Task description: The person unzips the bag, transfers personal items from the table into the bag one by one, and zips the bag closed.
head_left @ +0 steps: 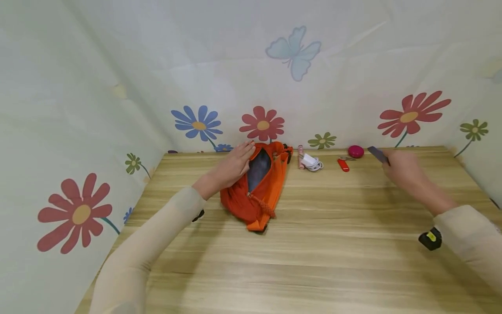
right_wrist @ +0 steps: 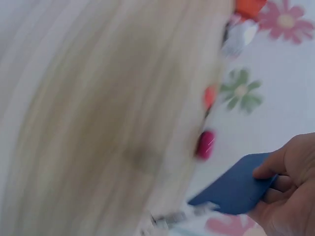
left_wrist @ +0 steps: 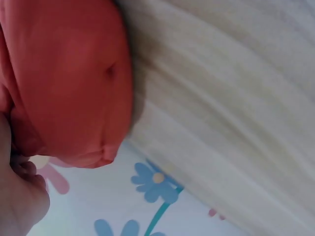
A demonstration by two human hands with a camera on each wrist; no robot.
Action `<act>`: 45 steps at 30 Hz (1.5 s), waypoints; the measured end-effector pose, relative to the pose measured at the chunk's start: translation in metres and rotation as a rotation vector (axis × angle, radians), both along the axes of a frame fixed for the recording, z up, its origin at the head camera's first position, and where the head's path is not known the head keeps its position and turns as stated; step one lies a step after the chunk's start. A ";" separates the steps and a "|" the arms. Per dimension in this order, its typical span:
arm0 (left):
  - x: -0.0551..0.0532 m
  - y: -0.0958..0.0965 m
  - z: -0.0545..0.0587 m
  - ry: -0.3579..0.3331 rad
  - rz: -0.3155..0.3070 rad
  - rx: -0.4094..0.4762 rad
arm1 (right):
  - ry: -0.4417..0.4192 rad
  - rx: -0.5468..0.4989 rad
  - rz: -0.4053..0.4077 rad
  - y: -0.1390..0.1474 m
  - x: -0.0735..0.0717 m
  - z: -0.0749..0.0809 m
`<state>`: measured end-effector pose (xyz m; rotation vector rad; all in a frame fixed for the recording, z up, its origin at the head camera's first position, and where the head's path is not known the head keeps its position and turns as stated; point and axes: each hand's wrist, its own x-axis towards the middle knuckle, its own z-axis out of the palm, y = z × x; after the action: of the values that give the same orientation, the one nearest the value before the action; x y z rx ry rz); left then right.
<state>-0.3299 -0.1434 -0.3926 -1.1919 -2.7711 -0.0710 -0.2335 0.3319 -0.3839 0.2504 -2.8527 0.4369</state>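
The left wrist view crops the bag (left_wrist: 69, 83) and left hand (left_wrist: 22, 201). In the right wrist view, the right hand (right_wrist: 293, 184) hides part of a blue item (right_wrist: 234, 187), and a silvery thing (right_wrist: 174, 219) is too blurred to tell. The left sleeve (head_left: 158, 233) partly hides a black object (head_left: 198, 216).

Two hands (head_left: 231, 165); one each: orange bag (head_left: 240, 198), charger (head_left: 307, 160), pink tube (head_left: 300, 157), red tag (head_left: 343, 165), magenta case (head_left: 356, 151), blue card (right_wrist: 236, 184), tape measure (head_left: 430, 239).

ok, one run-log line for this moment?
left hand: holds open orange bag | right hand: holds flat blue item | on table: white charger, red tag, round magenta item
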 end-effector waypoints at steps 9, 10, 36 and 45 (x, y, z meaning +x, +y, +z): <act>0.004 0.004 0.009 0.054 0.037 -0.055 | -0.350 -0.452 0.097 -0.049 -0.005 0.025; 0.003 0.005 0.010 0.054 0.039 -0.055 | -0.403 -0.535 0.097 -0.054 -0.007 0.027; 0.007 0.009 0.009 0.021 0.060 -0.056 | -0.672 -1.273 0.063 -0.156 -0.036 0.034; 0.007 0.008 0.009 0.017 0.068 -0.057 | -0.766 -1.509 0.140 -0.170 -0.043 0.029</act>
<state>-0.3230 -0.1350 -0.3836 -1.1046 -2.8141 0.0244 -0.2764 0.1622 -0.3554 -0.0535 -2.1096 2.8536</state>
